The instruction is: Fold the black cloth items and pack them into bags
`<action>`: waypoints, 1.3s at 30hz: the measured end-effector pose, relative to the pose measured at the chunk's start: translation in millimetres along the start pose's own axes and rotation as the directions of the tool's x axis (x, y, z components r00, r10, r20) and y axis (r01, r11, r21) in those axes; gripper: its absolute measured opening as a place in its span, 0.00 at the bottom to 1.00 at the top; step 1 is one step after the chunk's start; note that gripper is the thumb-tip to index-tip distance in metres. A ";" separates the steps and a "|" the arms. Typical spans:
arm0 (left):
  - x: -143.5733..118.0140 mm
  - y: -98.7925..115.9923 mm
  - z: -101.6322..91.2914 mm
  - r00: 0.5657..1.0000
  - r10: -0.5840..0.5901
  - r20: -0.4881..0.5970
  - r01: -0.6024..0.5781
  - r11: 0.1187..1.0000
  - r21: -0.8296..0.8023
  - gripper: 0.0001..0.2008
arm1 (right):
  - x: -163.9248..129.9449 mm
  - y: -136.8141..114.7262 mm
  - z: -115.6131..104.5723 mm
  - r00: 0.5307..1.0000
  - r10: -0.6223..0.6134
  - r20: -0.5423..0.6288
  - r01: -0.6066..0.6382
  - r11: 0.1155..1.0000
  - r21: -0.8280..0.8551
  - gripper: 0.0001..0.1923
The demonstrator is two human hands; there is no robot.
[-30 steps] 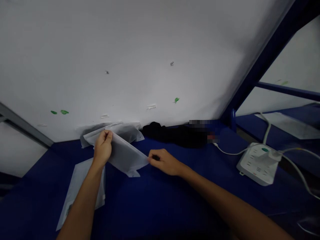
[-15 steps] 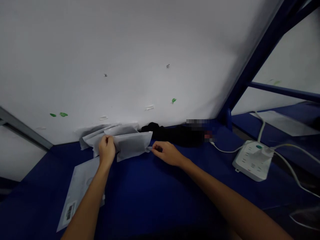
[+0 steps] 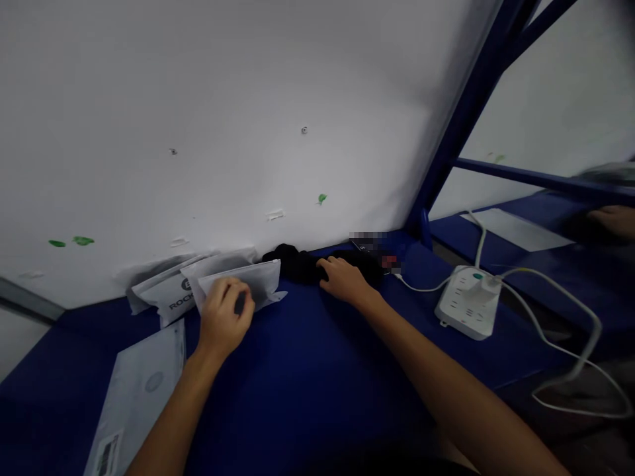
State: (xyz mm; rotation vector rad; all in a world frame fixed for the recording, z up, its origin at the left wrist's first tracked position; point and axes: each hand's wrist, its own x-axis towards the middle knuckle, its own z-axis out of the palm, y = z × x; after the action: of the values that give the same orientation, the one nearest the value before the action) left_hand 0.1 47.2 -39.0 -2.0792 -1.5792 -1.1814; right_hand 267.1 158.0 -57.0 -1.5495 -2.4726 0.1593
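Near tabletop (image 3: 307,360) back edge, left hand (image 3: 226,316) is hovering by pouch (image 3: 264,277), right hand (image 3: 346,281) by cloth (image 3: 294,262), half-curled, grips unclear. Knocking could be toppling pouch.

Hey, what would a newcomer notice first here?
Probably the bare left hand, in front of the frosted white plastic pouches standing at the foot of the white wall, and the bare right hand, at the crumpled black bundle beside them. Then, toward the right, the boxy white plastic power strip on the blue tabletop.
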 end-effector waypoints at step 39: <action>2.8 -61.9 -67.1 0.490 -0.314 0.813 0.622 0.779 -0.073 0.18 | -8.0 26.2 -28.8 0.819 -0.291 0.496 0.101 0.922 0.374 0.10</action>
State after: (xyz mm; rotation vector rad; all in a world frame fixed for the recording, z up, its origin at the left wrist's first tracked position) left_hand -84.6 28.6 -10.1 -2.7073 -2.6718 -0.7425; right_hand 300.3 161.6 -35.5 -1.2045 -2.7942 1.0634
